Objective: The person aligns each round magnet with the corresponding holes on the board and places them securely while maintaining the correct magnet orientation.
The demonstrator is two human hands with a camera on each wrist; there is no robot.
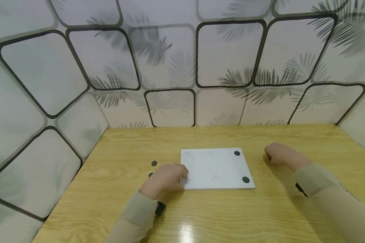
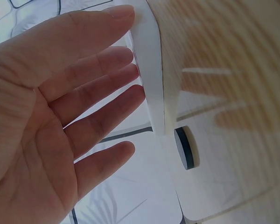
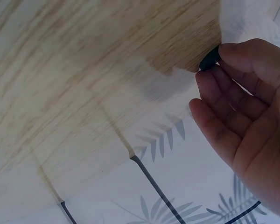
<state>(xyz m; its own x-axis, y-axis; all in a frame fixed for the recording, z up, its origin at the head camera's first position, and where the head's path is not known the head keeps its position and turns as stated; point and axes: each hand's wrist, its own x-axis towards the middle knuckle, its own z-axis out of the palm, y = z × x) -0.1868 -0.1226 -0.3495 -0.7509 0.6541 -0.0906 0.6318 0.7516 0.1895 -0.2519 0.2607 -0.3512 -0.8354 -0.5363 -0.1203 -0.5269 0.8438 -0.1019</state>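
Right wrist view: right grip [image 3: 256, 114] narrow, thumb and fingertips pinching a dark disc [image 3: 209, 59]. Head view puts that grip right of the white board [image 1: 200, 167], apart from it; whether the pinched disc touches the worktop [image 1: 219, 216], can't tell. Disc looks light, stiff, smooth, probably a bit slippery; best taken by opposite points on its rim. Likely hard to break, easy to drop. Left grip [image 1: 165, 177] fairly wide, fingers extended, at the board's left edge. Board looks thin, rigid, likely to slide if nudged; steady it by an edge, off any shallow recess [image 1: 215, 180]. Far disc [image 1: 237, 153] and near disc [image 1: 245, 180] sit in its right corners. Loose disc [image 1: 154, 163] lies left of the board; second loose disc [image 1: 150, 174] partly hidden behind left grip.
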